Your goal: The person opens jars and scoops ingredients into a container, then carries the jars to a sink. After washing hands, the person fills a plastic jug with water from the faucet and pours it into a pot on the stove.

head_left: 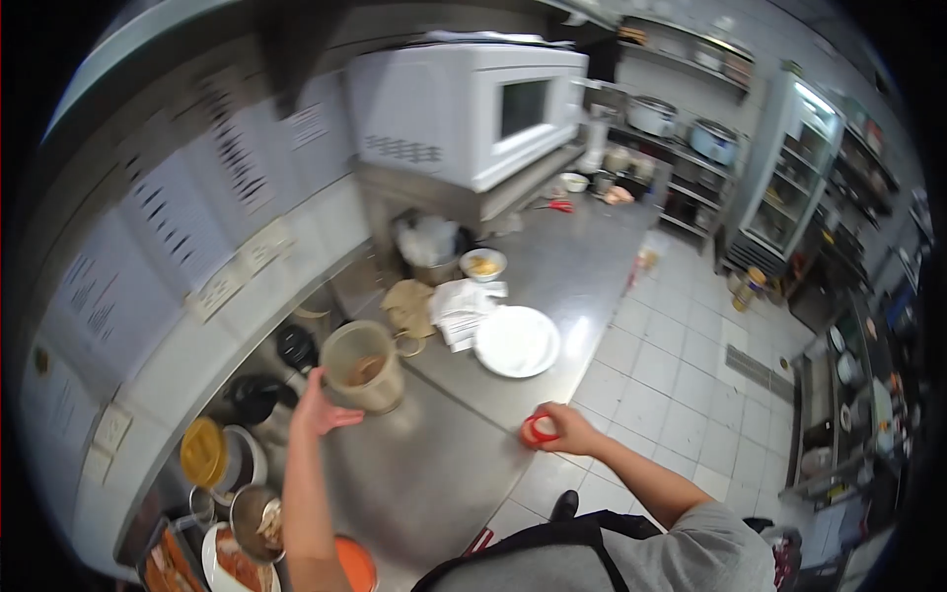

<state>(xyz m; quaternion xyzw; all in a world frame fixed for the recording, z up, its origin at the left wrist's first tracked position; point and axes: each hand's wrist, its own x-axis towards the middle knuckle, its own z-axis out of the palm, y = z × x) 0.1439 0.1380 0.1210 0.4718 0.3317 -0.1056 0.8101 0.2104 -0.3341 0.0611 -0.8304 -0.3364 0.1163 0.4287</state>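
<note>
My left hand [326,407] is open beside a tall, cloudy plastic jug [365,380], its thumb and fingers apart at the jug's near left side. Whether it touches the wall I cannot tell. Some brown food shows inside the jug, and its handle points right. Over the counter's right edge, my right hand [564,430] is closed on a red ring-shaped object [539,428]; its exact kind is unclear. A white plate [517,341] lies between the jug and the counter's edge, farther back.
Crumpled white paper [464,314] and a small bowl [482,264] of yellow food sit behind the plate. A white microwave [424,118] stands on a raised shelf. At lower left are a metal bowl [245,518], a yellow lid [202,451] and an orange-red round item [356,564].
</note>
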